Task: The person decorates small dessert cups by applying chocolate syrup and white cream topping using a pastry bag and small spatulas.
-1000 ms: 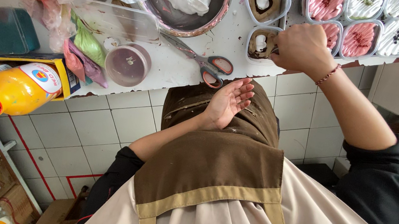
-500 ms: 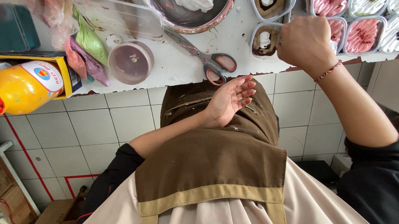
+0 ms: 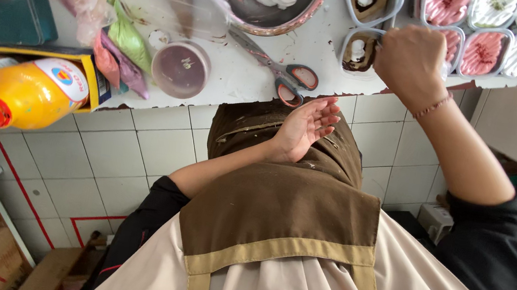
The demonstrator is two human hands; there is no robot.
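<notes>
I am watching my right hand (image 3: 410, 64) curling into a fist in the upper right of the frame, its knuckles pressing against the rim of a clear plastic cup (image 3: 361, 49) holding a brown dessert with a white centre; whether the fingers are actually pinching that cup, I cannot tell. My left hand (image 3: 306, 126) is hanging released, palm showing and fingers spread, just below the counter edge at centre frame, grasping nothing. Scissors (image 3: 278, 66) with dark handles are lying on the counter just above that hand. A round lidded tub (image 3: 180, 68) is sitting left of them, and an orange bottle (image 3: 22, 95) with a red cap and a round label is lying on its side at far left. Rows of pink, white and purple filled cups (image 3: 511, 33) are crowding the upper right corner. The white counter (image 3: 241, 83) is ending at a tiled front, with bare surface around the scissors.
</notes>
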